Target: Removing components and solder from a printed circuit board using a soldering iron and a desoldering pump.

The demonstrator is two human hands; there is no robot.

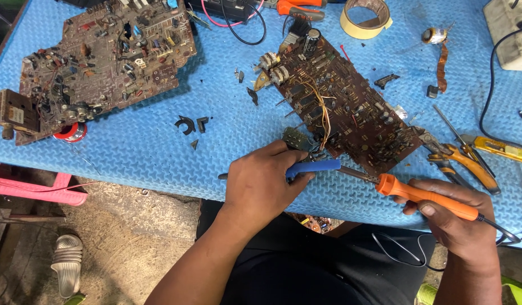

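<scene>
A brown circuit board crowded with components lies tilted on the blue foam mat. My left hand grips blue-handled pliers whose jaws meet the board's near corner. My right hand holds an orange-handled soldering iron; its metal tip points left and reaches the same corner of the board. A black cord runs from the iron off to the right.
A second, larger circuit board lies at the left. Yellow-handled pliers and a screwdriver rest right of the board. A tape roll sits at the top, a white power strip top right, and small black fragments mid-mat.
</scene>
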